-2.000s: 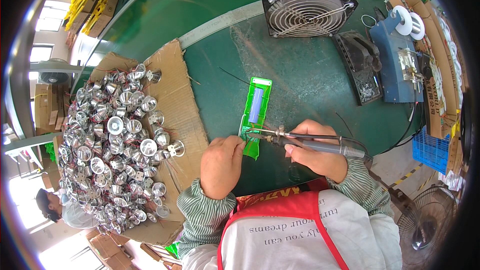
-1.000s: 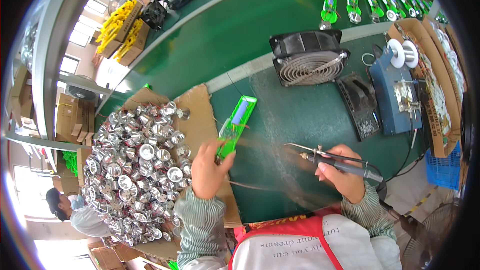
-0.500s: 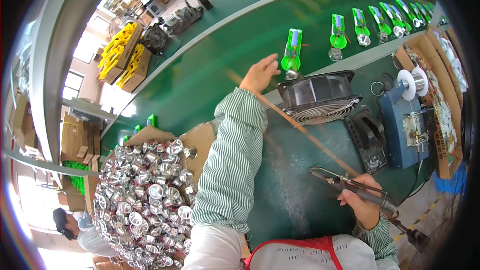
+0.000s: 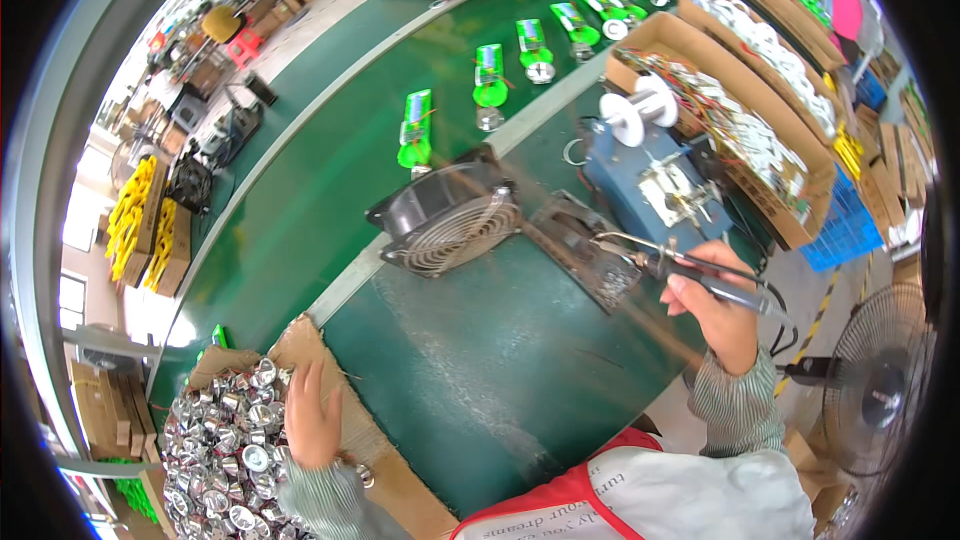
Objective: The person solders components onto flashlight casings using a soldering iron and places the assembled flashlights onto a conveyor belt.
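While the right hand (image 4: 722,315) keeps a closed grip on the soldering iron (image 4: 690,270), tip pointing away from the grip toward the black stand (image 4: 585,245), the left hand (image 4: 312,418) lies open w/ fingers spread on the pile of silver reflector cups (image 4: 225,450), holding nothing yet. Green boards w/ parts (image 4: 415,130) sit far beyond both grips on the belt. Judging by this, no piece is at the table (image 4: 480,370) between the hands, so picking a cup & soldering are left.
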Motion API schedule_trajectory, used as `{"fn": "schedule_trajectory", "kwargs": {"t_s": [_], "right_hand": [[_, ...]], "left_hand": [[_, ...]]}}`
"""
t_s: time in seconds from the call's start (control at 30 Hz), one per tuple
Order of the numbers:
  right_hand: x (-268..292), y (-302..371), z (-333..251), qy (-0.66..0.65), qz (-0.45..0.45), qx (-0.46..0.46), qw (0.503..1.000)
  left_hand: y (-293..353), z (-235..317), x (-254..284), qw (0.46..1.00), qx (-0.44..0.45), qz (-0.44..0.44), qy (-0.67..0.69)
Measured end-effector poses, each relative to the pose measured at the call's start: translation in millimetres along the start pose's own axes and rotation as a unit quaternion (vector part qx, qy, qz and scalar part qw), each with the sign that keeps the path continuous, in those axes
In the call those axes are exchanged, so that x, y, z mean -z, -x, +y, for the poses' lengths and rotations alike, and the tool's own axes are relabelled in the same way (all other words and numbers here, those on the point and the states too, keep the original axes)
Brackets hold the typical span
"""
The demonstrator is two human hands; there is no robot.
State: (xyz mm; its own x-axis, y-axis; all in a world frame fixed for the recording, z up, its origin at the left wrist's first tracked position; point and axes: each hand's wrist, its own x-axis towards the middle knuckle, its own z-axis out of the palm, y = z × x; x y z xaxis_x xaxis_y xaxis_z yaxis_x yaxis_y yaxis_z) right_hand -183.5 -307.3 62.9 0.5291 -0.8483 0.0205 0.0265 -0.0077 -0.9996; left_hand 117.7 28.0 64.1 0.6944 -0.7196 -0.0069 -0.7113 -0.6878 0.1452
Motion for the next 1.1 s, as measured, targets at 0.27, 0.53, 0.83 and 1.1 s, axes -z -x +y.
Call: {"fn": "schedule_trajectory", "kwargs": {"t_s": [0.27,0.53,0.83,1.1], "right_hand": [[19,-16,3,0.070,-0.114,0.055,0.989],[-17,-50,40,0.191,-0.163,0.130,0.959],[-42,15,57,-0.280,-0.106,-0.141,0.944],[4,75,-22,-0.176,-0.490,0.067,0.851]], "left_hand": [[145,25,-53,0.958,0.215,0.000,-0.191],[105,-18,-72,0.930,0.166,0.093,-0.315],[123,19,-54,0.950,0.167,0.130,-0.231],[163,18,-69,0.877,0.213,0.114,-0.416]]}}
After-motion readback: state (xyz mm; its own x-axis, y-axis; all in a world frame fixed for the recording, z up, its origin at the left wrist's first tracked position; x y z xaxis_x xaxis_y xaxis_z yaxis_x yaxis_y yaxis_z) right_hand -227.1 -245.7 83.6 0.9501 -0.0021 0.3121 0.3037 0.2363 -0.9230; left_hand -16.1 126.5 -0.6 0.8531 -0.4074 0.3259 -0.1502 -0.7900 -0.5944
